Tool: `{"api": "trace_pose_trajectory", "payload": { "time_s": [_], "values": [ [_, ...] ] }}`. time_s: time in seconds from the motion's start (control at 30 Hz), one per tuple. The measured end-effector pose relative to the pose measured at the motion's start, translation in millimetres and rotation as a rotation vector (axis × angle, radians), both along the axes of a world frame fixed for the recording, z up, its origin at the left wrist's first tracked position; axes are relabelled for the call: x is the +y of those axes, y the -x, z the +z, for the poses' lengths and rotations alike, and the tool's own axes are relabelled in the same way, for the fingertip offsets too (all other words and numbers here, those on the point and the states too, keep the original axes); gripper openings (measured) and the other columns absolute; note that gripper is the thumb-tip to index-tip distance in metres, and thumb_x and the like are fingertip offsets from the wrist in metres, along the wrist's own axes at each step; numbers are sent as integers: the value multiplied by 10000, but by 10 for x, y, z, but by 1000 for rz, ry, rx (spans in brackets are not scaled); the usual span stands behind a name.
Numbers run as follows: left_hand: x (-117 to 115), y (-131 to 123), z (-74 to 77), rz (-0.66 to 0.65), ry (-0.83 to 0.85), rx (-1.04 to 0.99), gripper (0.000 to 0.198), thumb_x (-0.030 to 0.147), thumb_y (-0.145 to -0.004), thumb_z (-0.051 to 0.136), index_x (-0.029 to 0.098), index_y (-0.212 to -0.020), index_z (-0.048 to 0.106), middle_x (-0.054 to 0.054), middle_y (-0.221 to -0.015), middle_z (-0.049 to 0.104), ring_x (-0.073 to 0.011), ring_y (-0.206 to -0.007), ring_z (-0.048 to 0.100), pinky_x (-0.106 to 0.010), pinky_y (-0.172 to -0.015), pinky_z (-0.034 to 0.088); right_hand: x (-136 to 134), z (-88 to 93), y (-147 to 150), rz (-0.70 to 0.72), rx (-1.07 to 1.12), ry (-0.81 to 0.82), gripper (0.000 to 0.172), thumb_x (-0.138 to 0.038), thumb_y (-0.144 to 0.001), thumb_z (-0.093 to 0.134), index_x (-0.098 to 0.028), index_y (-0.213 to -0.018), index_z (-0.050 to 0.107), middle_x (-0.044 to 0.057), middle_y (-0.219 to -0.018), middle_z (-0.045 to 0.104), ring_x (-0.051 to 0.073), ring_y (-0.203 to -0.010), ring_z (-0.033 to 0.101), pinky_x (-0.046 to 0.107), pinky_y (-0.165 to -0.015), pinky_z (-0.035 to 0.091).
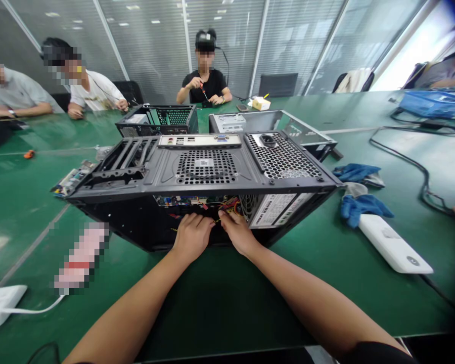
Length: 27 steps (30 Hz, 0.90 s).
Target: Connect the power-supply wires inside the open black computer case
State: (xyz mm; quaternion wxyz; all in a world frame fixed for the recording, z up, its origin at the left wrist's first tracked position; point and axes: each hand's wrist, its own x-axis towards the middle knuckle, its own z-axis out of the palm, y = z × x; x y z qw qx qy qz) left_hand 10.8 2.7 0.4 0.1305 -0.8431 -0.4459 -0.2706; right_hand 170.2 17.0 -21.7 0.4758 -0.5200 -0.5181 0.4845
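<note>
Wires (217,221), thin and yellow, stretch between the person's two hands, inside the open side of a black case (246,173) on the green desk (326,253). The left hand (192,232) has its thumb and forefinger pinched together on them, the other fingers curled. The right hand (239,233) meets it from the other side, thumb and forefinger likewise closed on the wires, its fingertips partly hidden. Just beyond it a bundle of red, yellow and black leads (235,206) sits near the power supply (282,210), which shows a printed white label.

The case lies with its rear panel up, ports and vents uppermost, and its open side towards the person. A strip of circuit board (189,200) shows inside, above the hands. Another board (74,178) is at the case's left end.

To the right are two blue gloves (364,208), the nearer one against a white power bank (394,245). To the left a white block (2,306) has a cable running to a blurred pink item (81,255). Behind the case stand two more cases, one black (163,129), one silvery (258,121). Across the desk a person in black (212,76) holds a screwdriver (203,92).
</note>
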Motion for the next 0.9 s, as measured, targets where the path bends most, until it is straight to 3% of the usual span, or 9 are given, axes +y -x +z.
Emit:
{"api": "trace_pose_trajectory", "payload": {
  "time_s": [0.5, 0.9],
  "values": [
    [-4, -3, 3, 11, 16, 47, 217, 214, -955, 447, 178, -885, 649, -45, -737, 612, -196, -725, 519, -338, -667, 361, -59, 161, -1, -24, -118, -13, 425, -569, -829, 507, -216, -595, 472, -35, -543, 431, 145, -570, 423, 290, -592, 317],
    [-17, 19, -44, 0, 21, -20, 174, 271, -945, 505, 181, -923, 652, -49, -802, 627, -189, -761, 547, -328, -733, 414, -60, 156, -4, -17, -99, -27, 423, -554, -839, 508, -218, -587, 461, -38, -534, 423, 139, -553, 403, 288, -580, 306]
  ]
}}
